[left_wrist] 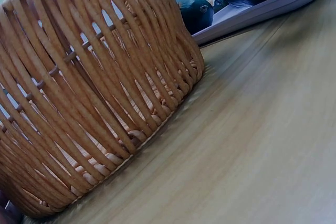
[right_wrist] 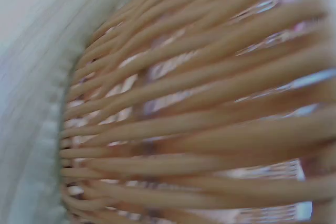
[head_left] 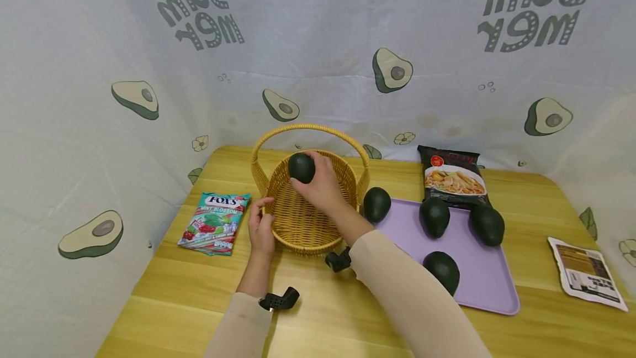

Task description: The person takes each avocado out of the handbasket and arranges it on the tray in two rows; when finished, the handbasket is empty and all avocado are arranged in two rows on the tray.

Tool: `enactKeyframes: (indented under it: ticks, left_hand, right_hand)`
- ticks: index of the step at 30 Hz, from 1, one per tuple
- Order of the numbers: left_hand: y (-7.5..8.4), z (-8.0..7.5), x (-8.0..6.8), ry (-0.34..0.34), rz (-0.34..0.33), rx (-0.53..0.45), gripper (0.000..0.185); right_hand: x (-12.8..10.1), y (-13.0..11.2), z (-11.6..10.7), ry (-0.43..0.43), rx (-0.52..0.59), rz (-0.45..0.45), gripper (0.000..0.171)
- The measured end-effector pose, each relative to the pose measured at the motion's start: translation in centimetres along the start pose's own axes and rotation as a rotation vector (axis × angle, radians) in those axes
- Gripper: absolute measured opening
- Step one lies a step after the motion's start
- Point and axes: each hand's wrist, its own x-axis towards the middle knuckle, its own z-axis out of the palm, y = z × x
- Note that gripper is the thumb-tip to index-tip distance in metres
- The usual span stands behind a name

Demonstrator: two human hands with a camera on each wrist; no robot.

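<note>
Avocado, centre of the head view, gripped in the curled fingers of the right hand over the wicker basket. Left hand, lower centre, rests with relaxed fingers on the basket's near-left wall. Likely risk: a release from height could let the fruit bounce out or tip the basket if the steadying hand slips. Right forearm crosses from lower right, wrist bent downward. Four avocados lie on or beside the purple tray.

Left wrist view: basket wall fills the left; worktop at right.

Right wrist view: blurred weave only; hand unseen.
</note>
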Motion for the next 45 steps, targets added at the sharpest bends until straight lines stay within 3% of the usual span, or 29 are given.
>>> enactKeyframes:
  ticks: [13,26,34,45]
  left_hand:
    - [0.1,0.1,0.1,0.014,-0.031,0.018,0.042]
    - [0.1,0.2,0.1,0.021,-0.037,-0.013,0.041]
    - [0.1,0.2,0.0,0.011,-0.051,-0.025,0.042]
    - [0.0,0.1,0.0,0.012,-0.054,-0.021,0.042]
  right_hand:
    - [-1.3,-4.4,-3.5,-0.126,-0.076,-0.034,0.075]
    - [-3.6,-6.7,-6.5,-0.148,-0.142,-0.067,0.074]
    - [-6.6,-5.4,-8.4,-0.166,-0.15,-0.056,0.072]
    - [-10.1,-2.3,-12.1,-0.15,-0.119,0.031,0.074]
